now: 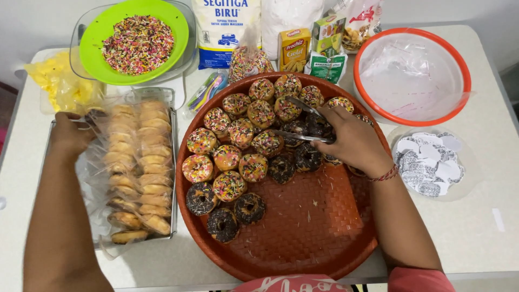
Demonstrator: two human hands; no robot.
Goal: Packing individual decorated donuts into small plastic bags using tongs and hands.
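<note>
— What's the right hand [351, 141] doing over there?

— It's closed round a pair of metal tongs [300, 120], the tips reaching away from it into the sprinkled doughnuts [241, 141] on the round woven tray [319, 227]. The tongs look pinched near a dark chocolate one, though I can't tell whether they have actually caught it.

— And the left hand [73, 132]?

— Well apart from the right, curled on the far corner of the metal baking tray [173, 162], at the edge of the clear plastic covering it. Whether it grips the plastic or just rests there, I can't make out.

— What's under the plastic?

— Rows of plain doughnuts [138, 167], no topping on them that I can see.

— So how far along, would you say?

— Roughly two dozen are coated and crowded between the hands and just beyond the right one; the near half of the woven tray is bare. The whole covered batch looks untouched, so I'd judge about half remains.

— Sprinkles left?

— Plenty, in the green bowl [108, 32] beyond the left hand.
</note>
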